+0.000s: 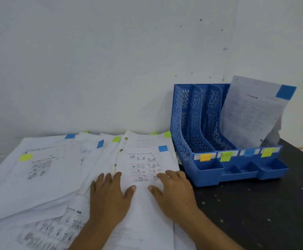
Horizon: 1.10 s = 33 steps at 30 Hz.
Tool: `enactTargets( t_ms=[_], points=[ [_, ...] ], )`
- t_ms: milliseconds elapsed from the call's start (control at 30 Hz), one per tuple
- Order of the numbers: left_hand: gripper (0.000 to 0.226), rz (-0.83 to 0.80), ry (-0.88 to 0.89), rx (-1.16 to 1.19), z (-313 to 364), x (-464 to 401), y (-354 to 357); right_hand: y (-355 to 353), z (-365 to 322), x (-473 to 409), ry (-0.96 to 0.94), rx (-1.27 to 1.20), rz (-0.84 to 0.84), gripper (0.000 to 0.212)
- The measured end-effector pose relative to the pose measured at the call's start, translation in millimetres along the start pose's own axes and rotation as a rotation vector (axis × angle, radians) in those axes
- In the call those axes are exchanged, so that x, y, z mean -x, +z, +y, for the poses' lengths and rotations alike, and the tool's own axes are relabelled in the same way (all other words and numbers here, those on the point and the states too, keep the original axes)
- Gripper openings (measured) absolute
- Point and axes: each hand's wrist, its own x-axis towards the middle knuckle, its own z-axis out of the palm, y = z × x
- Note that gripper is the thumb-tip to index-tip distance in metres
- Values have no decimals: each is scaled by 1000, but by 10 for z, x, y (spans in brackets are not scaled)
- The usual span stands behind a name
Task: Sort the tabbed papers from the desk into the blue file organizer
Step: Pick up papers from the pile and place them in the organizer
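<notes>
Several white printed papers with blue and green tabs lie spread over the left of the desk. The top sheet [145, 159] carries a blue tab [162, 148]. My left hand [109, 197] and my right hand [174, 193] both rest flat on this sheet's lower part, fingers straight. The blue file organizer [188, 127] stands at the right against the wall, with orange, green, blue and yellow-green labels along its front. One paper with a blue tab [251, 112] stands in its rightmost slot.
The dark desk top [255, 204] shows to the right, in front of the organizer. A white wall [111, 60] rises right behind the desk. A sheet with a green tab [39, 170] lies at the left.
</notes>
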Motion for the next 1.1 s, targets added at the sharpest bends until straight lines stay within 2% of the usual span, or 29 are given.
enactTargets(
  t_ms=[100, 167, 200, 300, 400, 533, 633, 700, 767, 867, 933, 1100],
  points=[
    [68, -7, 33, 44, 8, 9, 1, 65, 30, 54, 49, 52, -126, 85],
    [65, 1, 28, 200, 21, 0, -16, 73, 36, 92, 35, 59, -154, 115],
    [65, 19, 5, 317, 24, -7, -31, 82, 45, 102, 31, 71, -166, 124],
    [57, 107, -65, 639, 41, -26, -119, 54, 48, 144, 23, 41, -184, 120],
    [44, 143, -138, 840, 36, -55, -185, 24, 28, 170, 21, -20, -207, 120],
    [37, 167, -198, 1112, -16, -97, -263, -35, 27, 153, 100, -182, -208, 100],
    [42, 127, -230, 1293, -127, -159, -333, -94, 54, 99, 142, -417, -48, 101],
    [47, 77, -243, 1362, -213, -191, -345, -173, 66, 54, 185, -635, 72, 94],
    [49, 34, -242, 1380, -256, -192, -347, -268, 84, 39, 216, -793, 163, 74],
    [52, -22, -181, 1360, -210, -166, -343, -465, 168, 49, 263, -946, 241, 19],
    [54, -37, -135, 1325, -147, -154, -348, -621, 216, 58, 316, -1036, 201, 10],
    [56, -35, -19, 1290, 22, -171, -386, -940, 463, 108, 330, -1058, 168, 8]
  ],
)
